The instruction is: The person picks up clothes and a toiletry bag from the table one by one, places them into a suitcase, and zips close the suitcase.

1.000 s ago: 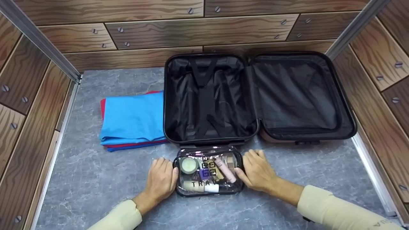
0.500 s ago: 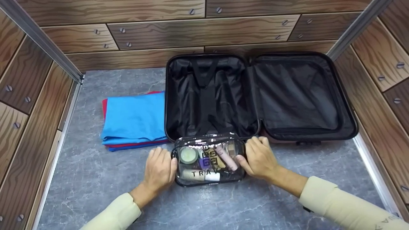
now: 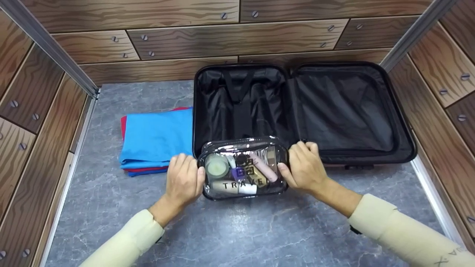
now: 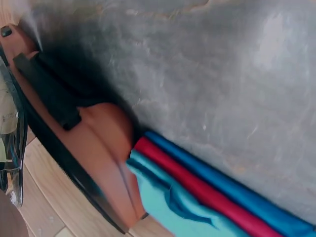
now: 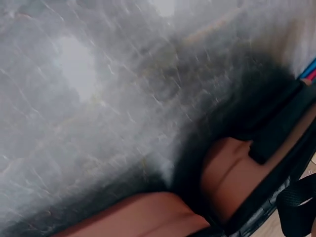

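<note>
A clear toiletry bag with black piping and "TRAVEL" printed on it is held up between both hands over the suitcase's near edge. Inside show a round greenish jar, a pink tube and a bottle with a white cap. My left hand grips the bag's left end, thumb on its face. At the right end, my right hand grips it likewise. Behind the bag lies an open black-lined suitcase; its pinkish-brown shell appears in the left wrist view.
Folded blue and red cloths lie stacked against the suitcase's left side. The suitcase's other half lies flat to the right. Wood-patterned walls enclose the grey marbled surface at the back and both sides.
Both hands have lifted the toiletry bag and carried it forward from the surface in front of the suitcase to over its near edge. Suitcase and cloths have stayed in place.
</note>
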Tool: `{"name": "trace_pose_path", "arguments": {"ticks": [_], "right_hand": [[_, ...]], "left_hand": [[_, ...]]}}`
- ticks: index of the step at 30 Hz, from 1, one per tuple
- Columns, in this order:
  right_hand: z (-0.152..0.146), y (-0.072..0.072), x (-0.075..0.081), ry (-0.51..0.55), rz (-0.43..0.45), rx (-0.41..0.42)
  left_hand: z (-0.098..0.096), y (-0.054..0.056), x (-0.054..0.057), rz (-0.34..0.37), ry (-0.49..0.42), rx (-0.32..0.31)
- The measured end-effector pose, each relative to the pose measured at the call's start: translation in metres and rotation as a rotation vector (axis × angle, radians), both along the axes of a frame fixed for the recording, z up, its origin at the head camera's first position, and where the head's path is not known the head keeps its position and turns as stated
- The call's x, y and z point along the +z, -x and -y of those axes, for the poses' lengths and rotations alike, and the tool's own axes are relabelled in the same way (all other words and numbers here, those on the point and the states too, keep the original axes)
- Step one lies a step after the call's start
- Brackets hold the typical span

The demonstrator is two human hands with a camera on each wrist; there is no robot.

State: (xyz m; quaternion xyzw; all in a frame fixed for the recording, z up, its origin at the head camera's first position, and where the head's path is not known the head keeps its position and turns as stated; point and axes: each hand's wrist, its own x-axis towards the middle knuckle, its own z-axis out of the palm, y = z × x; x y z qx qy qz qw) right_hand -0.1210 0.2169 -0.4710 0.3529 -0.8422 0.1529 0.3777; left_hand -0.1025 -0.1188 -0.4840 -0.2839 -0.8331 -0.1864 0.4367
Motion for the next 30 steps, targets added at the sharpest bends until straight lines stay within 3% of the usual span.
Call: {"name": "trace_pose_path", "arguments": {"ticks": [16, 30], "right_hand": [[-0.003, 0.026, 0.017, 0.008, 0.009, -0.061], [-0.006, 0.053, 0.03, -0.014, 0.038, -0.125]], "left_hand": [[-0.005, 0.039, 0.015, -0.027, 0.015, 0.012], [-0.008, 0.068, 0.026, 0.011, 0.033, 0.049]]}}
